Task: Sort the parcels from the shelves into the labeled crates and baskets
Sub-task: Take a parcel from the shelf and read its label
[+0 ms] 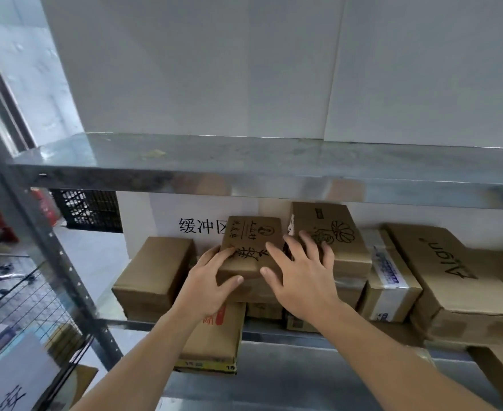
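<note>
The small box (pixel 251 247) sat on top of other boxes (pixel 155 268) on the shelf (pixel 131 326). The left hand (pixel 211 280) gripped its left side. The right hand (pixel 300 274) lay flat on it, fingers spread.

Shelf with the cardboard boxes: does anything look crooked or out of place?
Yes. The red-printed box below the left hand juts out past the shelf edge, and the Align box lies with its lettering upside down.

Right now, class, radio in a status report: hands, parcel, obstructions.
Left hand grips calligraphy box. Right hand spread over it and flower box. Plain box close on left.
</note>
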